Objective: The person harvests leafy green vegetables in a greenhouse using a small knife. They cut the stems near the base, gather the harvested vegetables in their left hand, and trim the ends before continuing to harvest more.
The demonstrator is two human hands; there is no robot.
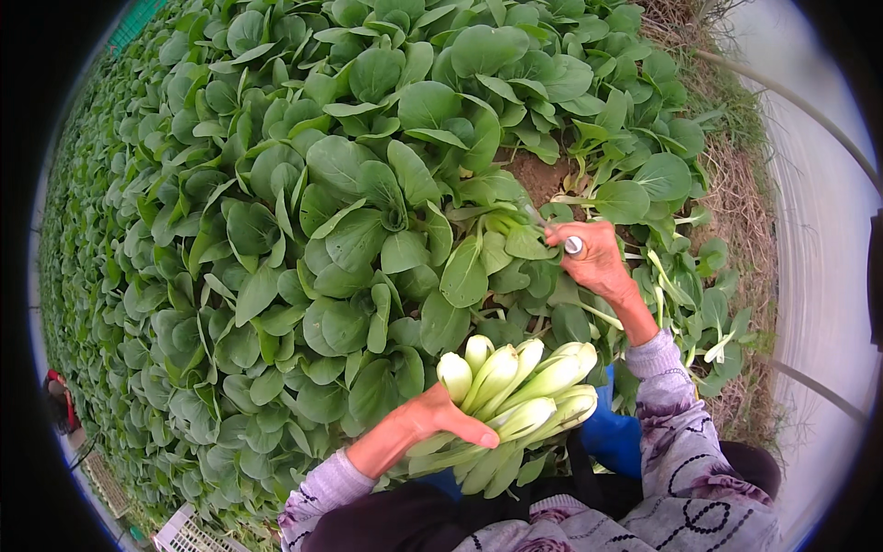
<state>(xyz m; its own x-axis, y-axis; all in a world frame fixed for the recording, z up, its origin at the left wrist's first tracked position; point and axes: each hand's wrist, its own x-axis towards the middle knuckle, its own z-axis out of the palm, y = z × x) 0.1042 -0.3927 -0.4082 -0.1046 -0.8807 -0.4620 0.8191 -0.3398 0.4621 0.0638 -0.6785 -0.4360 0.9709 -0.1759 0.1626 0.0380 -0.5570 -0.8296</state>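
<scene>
My left hand (445, 416) is wrapped around a bunch of cut bok choy (514, 390), held above my lap. The pale stem bases point up and away from me, and the leaves hang down below my thumb. Farther forward and to the right, my right hand (594, 261) grips a knife (573, 245). The butt end of its handle faces up, and a short stretch of thin blade shows past my fingers. The blade's tip is lost among the leaves. Right beside it leans a rooted-looking bok choy plant (483, 252); its base is hidden.
Dense bok choy (227, 290) covers the bed ahead and left. Bare soil (538, 176) shows beyond my right hand. Cut leaves (666, 283) litter the right, near dry grass (738, 207) and plastic sheeting (807, 276). A plastic crate (190, 531) stands lower left. A blue boot (610, 435) shows below.
</scene>
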